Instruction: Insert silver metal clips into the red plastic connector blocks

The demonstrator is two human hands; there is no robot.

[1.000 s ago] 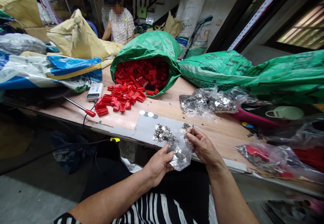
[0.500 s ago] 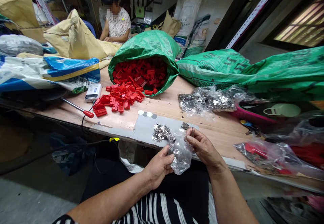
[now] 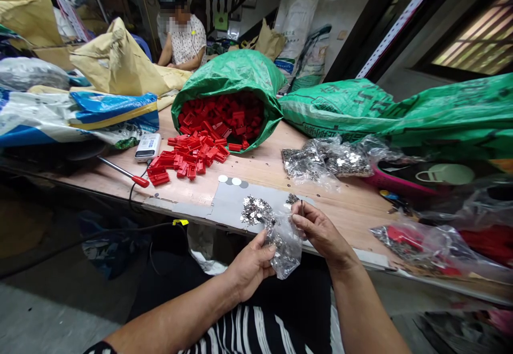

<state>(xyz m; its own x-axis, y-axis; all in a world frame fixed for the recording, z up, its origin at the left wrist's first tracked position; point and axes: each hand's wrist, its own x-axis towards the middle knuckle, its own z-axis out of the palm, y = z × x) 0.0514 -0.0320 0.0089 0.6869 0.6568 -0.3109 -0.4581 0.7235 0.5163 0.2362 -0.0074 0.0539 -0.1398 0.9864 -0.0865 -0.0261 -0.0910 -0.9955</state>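
A clear plastic bag (image 3: 287,258) with small metal pieces inside hangs between my hands at the table's front edge. My left hand (image 3: 252,263) is closed on its left side, thumb on top. The fingers of my right hand (image 3: 315,226) pinch the bag's upper right side, and a thin dark piece sticks up by the fingertips. A pile of small shiny metal pieces (image 3: 253,210) lies on a grey mat (image 3: 226,196) just beyond the bag. A smaller metal heap (image 3: 292,199) sits beside my right fingertips.
Red plastic parts (image 3: 192,156) spill from a green sack (image 3: 240,68). Left of them are a white power bank (image 3: 148,147) and a red-handled tool (image 3: 138,180). Filled plastic bags (image 3: 326,156) lie to the right, near a pink basket (image 3: 395,186). Another person (image 3: 186,39) sits at the back.
Both hands stay on the bag. My right hand has shifted slightly left, and the bag's lower end hangs a little lower. The piles look the same.
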